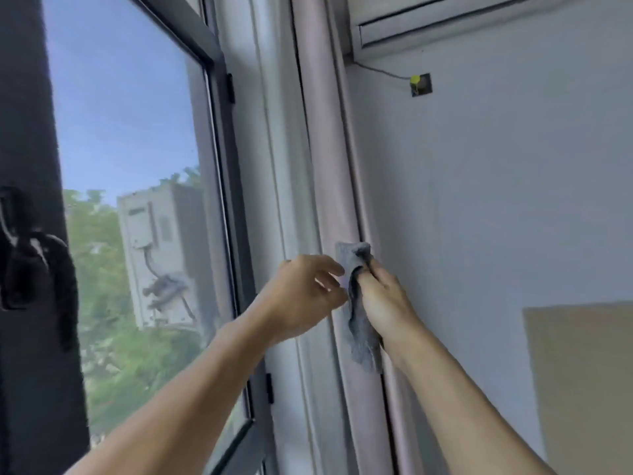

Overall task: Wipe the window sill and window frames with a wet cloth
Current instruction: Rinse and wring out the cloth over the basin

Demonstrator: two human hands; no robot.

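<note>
Just right of centre, approx 4 o'clock from mid-frame, grey cloth (361,323) hangs against the pinkish curtain (325,173) that runs top to bottom beside the window frame (274,166). Right hand (383,299) grips the cloth's upper part, fingers curled round it; a bunched bit sticks out above the fist at 12 o'clock, rest dangles down at 6 o'clock along the wrist. Left hand (308,293) sits just beside it at 9 o'clock, fingers bent, tips at the cloth's left edge; looks like a pinch on the edge but blurred, cannot tell for sure. Both forearms come up from bottom of frame.

White frame strip lies at 9 o'clock of the curtain, then dark frame bar w/ small hinges (230,88). Glass pane (130,132) further at 9 o'clock, sky and trees outside, plus a grey outdoor unit (157,248). Dark handle (30,255) at far left edge. Wall (496,200) at 3 o'clock; AC unit (445,18) at 1 o'clock, wire to a small wall hole w/ yellow bit (420,84). Tan board (582,371) at 4 o'clock.
</note>
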